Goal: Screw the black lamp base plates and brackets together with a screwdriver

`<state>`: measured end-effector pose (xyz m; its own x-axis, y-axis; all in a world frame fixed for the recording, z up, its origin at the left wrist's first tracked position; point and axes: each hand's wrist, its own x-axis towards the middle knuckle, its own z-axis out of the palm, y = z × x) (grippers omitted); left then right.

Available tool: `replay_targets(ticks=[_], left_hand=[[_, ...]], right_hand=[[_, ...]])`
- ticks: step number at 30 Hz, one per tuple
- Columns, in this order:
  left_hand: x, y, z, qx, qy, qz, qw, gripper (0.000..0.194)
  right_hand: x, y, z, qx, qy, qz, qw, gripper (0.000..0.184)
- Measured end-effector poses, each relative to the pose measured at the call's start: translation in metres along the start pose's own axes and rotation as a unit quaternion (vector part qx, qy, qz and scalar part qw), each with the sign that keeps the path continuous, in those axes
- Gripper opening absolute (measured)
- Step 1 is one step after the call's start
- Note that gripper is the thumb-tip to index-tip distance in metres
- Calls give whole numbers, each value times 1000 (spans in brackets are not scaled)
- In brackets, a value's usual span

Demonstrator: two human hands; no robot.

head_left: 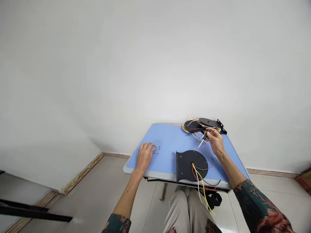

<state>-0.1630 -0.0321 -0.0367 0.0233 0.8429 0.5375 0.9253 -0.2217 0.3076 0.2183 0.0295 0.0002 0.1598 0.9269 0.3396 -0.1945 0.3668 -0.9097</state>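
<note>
We identify a blue-topped table against a white wall, a decorative baseboard along the tiled floor, and a black strip.

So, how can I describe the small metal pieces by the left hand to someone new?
On the blue tabletop, find the person's left hand. At its fingertips lies a small scatter of metal pieces, tiny and loose, unlike the big black wired plates.

my view of the operator's clothes
i see a dark green right sleeve with red floral print, a matching left sleeve, and beige trousers.
</note>
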Motion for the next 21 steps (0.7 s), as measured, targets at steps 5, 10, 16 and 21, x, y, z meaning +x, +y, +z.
replay_targets(ticks=[5, 10, 16, 21], left_hand=[[-31, 42, -8, -123, 3, -48, 991, 31], [-56, 101, -10, -284, -166, -144, 933, 46], [-46, 135, -6, -286, -235, -198, 907, 35], [-36, 140, 0, -284, -252, -235, 895, 23]], right_hand=[[3, -13, -38, -361, -81, 88, 925, 27], [-10, -17, -62, -593, -115, 57, 795, 20], [-31, -25, -56, -659, -128, 25, 741, 29], [-52, -40, -28, -624, -131, 19, 770, 23]])
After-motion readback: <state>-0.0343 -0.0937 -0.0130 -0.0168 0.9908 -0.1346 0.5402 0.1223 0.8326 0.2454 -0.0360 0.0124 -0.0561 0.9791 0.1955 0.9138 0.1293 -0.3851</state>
